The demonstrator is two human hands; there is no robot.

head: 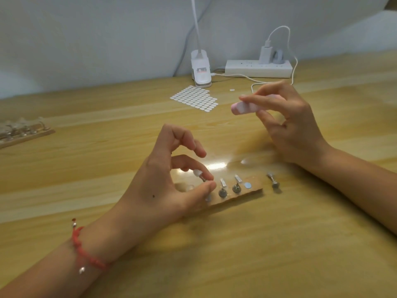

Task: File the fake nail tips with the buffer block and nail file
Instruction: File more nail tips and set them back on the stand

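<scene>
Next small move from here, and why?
Probably bring the buffer block, gripped in the right hand, over to the nail tip that the left hand pinches by its metal stand. The block is held well apart from the tip, so there is no filing contact yet.

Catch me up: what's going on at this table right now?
A person is working on fake nail tips. The left hand pinches a tip stand at the left of the wooden strip. The right hand holds the buffer block raised, well apart from that tip, so nothing is being filed at this moment. Two more stands sit on the strip, and a fourth stand is off it on the table to the right.
</scene>
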